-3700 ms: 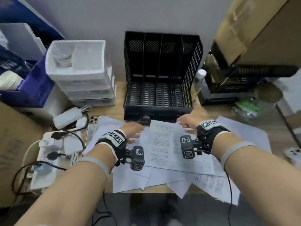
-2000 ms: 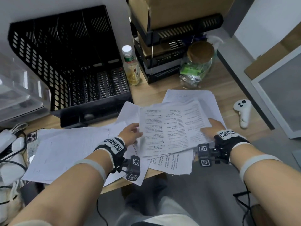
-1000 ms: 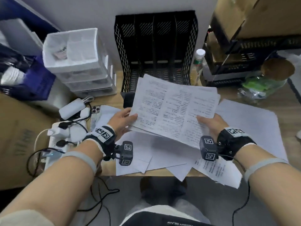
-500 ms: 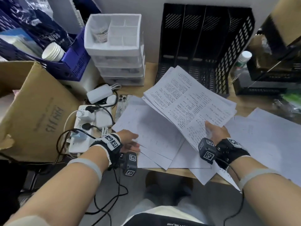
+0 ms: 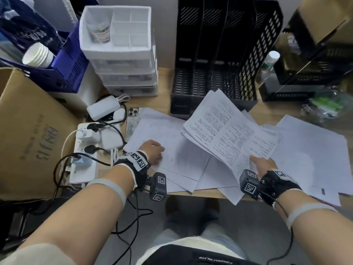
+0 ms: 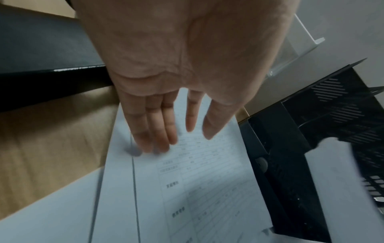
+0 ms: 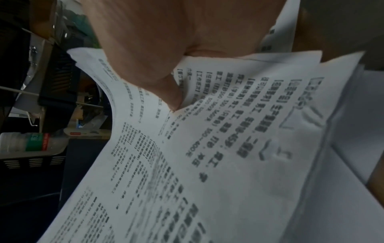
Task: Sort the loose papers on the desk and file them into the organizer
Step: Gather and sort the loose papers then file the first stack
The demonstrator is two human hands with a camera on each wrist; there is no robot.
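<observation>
My right hand [image 5: 262,165] pinches a stack of printed papers [image 5: 229,131] by its near corner and holds it tilted above the desk; in the right wrist view the thumb [image 7: 166,92] presses on the top sheet of that stack [image 7: 207,156]. My left hand [image 5: 152,152] lies with straight fingers [image 6: 158,129] on a loose sheet with a table printed on it [image 6: 187,180], at the left of the scattered papers [image 5: 172,150]. The black mesh organizer [image 5: 219,54] stands empty at the back of the desk, behind the lifted stack.
A white drawer unit [image 5: 122,54] stands left of the organizer. A phone [image 5: 133,119], chargers and a power strip [image 5: 86,153] lie left of the papers. More sheets [image 5: 315,150] cover the right side. A cardboard box [image 5: 28,131] is far left, black trays [image 5: 315,64] far right.
The left hand has let go of the stack and come down onto the loose sheets at the left. The right hand alone holds the stack, tilted lower over the desk.
</observation>
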